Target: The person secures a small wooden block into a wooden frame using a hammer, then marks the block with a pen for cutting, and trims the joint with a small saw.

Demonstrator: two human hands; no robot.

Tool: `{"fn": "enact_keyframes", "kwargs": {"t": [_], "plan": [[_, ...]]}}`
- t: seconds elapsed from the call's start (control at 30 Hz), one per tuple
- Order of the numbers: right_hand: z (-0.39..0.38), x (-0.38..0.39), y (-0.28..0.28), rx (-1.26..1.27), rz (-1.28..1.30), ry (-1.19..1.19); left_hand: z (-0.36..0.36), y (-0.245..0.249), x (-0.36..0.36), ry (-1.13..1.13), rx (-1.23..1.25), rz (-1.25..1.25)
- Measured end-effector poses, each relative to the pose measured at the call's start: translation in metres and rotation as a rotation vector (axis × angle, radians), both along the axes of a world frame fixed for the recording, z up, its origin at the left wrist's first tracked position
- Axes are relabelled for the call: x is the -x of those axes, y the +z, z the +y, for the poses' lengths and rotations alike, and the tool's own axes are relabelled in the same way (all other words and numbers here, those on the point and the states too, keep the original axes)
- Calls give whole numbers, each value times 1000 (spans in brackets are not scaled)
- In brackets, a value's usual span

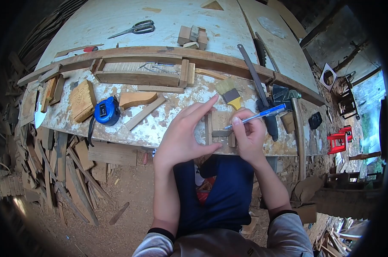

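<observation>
A small wooden block assembly [221,121] lies at the near edge of the workbench, between my two hands. My right hand [249,133] grips a blue pen [266,112], its tip close over the block's right part. My left hand [183,132] is open at the block's left side, thumb and fingers spread wide apart. Just beyond the block is a paintbrush [232,97] with a yellow handle. A long dark tool [254,73] with a dark handle lies right of my right hand.
Left on the bench are a blue tape measure [106,111], a wood block [82,101] and a curved wooden piece [137,99]. A wooden tray [138,78] sits behind them. Scissors [138,28] lie farther back. A hammer [297,124] lies at right. Scrap wood [74,180] covers the floor at left.
</observation>
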State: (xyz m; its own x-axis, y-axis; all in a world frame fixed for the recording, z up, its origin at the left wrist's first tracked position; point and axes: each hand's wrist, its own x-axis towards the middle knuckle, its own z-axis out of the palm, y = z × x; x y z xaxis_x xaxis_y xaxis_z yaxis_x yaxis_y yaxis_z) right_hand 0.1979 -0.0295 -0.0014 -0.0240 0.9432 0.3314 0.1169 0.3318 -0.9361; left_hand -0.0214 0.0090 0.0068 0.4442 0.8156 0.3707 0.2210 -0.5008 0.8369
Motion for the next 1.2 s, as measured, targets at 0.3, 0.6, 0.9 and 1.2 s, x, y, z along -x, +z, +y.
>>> {"fn": "enact_keyframes", "kwargs": {"t": [0.3,0.6,0.9,1.2], "plan": [[0,0,1,-2,-15,5,1,-3,0,-10,-36,-24],[1,-1,0,-7,-11,12,0,1,0,-1,-8,-1],[1,-1,0,-18,-3,21,0,2,0,-4,7,0],[0,0,0,-8,5,-5,0,1,0,-7,3,0]]}}
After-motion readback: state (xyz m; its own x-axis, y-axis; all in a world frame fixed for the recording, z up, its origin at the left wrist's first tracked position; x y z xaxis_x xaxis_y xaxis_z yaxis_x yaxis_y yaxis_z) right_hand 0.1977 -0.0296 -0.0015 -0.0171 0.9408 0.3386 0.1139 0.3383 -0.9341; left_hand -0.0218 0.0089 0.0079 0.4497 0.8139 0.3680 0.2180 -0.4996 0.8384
